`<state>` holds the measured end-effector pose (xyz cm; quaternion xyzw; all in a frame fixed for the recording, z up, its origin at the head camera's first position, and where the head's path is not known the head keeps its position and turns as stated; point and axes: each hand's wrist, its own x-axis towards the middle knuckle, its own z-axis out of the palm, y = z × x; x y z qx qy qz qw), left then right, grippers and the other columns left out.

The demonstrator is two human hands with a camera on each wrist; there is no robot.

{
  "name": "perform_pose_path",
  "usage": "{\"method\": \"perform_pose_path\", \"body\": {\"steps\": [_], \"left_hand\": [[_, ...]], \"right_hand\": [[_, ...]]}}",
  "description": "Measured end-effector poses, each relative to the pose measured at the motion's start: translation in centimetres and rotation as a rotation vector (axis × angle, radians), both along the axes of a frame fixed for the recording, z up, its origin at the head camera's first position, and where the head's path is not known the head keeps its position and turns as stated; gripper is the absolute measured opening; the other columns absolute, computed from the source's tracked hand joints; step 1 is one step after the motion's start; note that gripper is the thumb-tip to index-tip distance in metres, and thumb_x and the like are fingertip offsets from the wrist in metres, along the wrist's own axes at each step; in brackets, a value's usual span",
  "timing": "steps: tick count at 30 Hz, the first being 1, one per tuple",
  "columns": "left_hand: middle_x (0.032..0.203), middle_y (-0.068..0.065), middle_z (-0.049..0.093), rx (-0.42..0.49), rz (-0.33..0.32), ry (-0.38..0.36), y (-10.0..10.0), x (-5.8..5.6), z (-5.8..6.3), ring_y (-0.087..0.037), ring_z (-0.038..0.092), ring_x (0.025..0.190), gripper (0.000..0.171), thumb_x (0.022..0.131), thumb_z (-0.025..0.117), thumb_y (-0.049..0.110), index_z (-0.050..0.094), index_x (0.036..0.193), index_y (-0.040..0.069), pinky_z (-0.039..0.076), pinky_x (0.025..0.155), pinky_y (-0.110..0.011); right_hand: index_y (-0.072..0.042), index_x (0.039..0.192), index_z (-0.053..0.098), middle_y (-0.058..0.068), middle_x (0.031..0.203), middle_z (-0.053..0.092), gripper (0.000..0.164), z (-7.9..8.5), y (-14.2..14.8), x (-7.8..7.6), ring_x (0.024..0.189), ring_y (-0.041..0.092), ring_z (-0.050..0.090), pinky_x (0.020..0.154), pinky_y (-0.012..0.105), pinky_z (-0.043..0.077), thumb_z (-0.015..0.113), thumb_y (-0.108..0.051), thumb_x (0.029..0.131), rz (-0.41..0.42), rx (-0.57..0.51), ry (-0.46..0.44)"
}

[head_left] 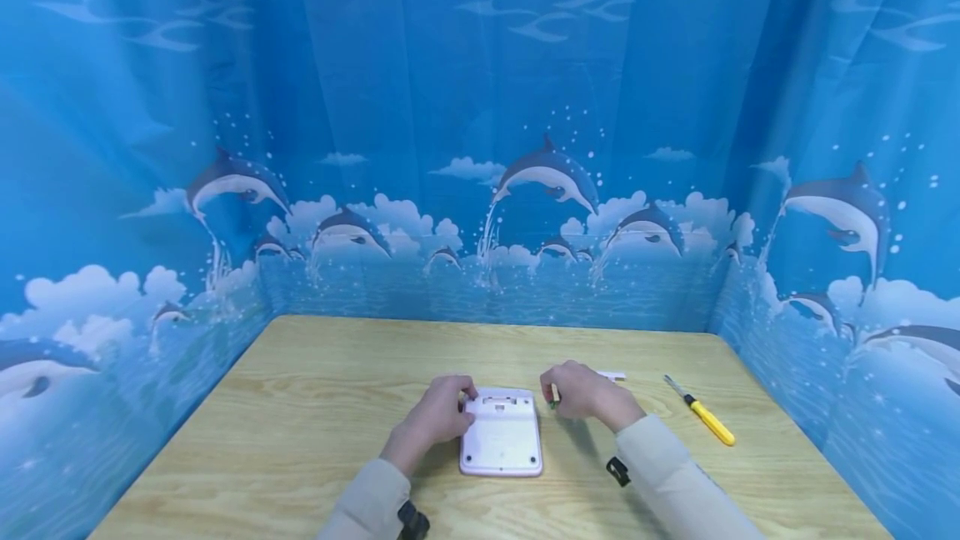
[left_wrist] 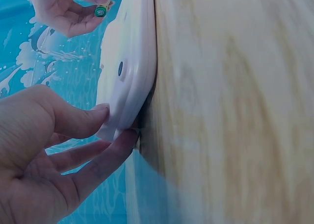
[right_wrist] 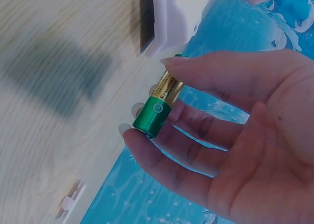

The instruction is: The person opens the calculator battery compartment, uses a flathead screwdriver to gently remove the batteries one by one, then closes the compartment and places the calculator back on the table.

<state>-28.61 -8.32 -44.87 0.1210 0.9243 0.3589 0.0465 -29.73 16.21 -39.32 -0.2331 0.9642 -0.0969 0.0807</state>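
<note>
A flat pinkish-white device (head_left: 501, 440), shaped like a desk calculator, lies back side up on the table. Near its far edge is an uncovered battery recess (head_left: 499, 400). My left hand (head_left: 442, 408) pinches the device's far left edge, thumb on the back and fingers at the underside, as the left wrist view shows. Just right of the device, my right hand (head_left: 577, 390) is raised over the table. Its thumb and fingers hold a green and gold battery (right_wrist: 159, 105), apart from the device. Whether the recess holds anything is too small to tell.
A yellow-handled screwdriver (head_left: 708, 419) lies on the wooden table (head_left: 315, 423) at the right. Behind my right hand is a small white plastic piece (head_left: 613, 375), perhaps a cover. A blue dolphin-print curtain (head_left: 450, 148) surrounds the table's back and sides.
</note>
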Motion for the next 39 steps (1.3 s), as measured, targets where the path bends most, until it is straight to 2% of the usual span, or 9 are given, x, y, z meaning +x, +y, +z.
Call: {"method": "perform_pose_path", "body": {"steps": [12, 26, 39], "left_hand": [[0.090, -0.004, 0.061, -0.006, 0.011, -0.002, 0.17, -0.04, -0.05, -0.017, 0.057, 0.072, 0.021, 0.088, 0.074, 0.001, 0.068, 0.108, 0.008, 0.051, 0.060, -0.028], [0.090, -0.004, 0.061, -0.008, 0.015, 0.004, 0.20, -0.04, -0.19, -0.017, 0.057, 0.073, 0.021, 0.089, 0.074, 0.001, 0.068, 0.107, 0.009, 0.050, 0.060, -0.027], [0.090, -0.004, 0.061, -0.003, -0.002, 0.017, -0.05, -0.09, -0.17, -0.017, 0.057, 0.072, 0.022, 0.088, 0.074, 0.000, 0.068, 0.107, 0.008, 0.050, 0.059, -0.027]], "right_hand": [[-0.014, 0.081, 0.065, 0.001, 0.077, 0.060, 0.031, -0.25, 0.36, -0.15, 0.070, 0.018, 0.054, 0.065, 0.035, 0.047, 0.062, 0.015, 0.073, -0.037, -0.004, -0.033], [-0.010, 0.084, 0.067, 0.002, 0.077, 0.059, 0.032, -0.32, 0.63, 0.12, 0.069, 0.019, 0.053, 0.064, 0.035, 0.044, 0.059, 0.018, 0.072, -0.048, -0.017, -0.051], [-0.012, 0.084, 0.066, 0.002, 0.078, 0.061, 0.031, -0.27, 0.71, -0.18, 0.071, 0.020, 0.055, 0.066, 0.036, 0.047, 0.063, 0.016, 0.071, -0.063, -0.005, -0.058]]}}
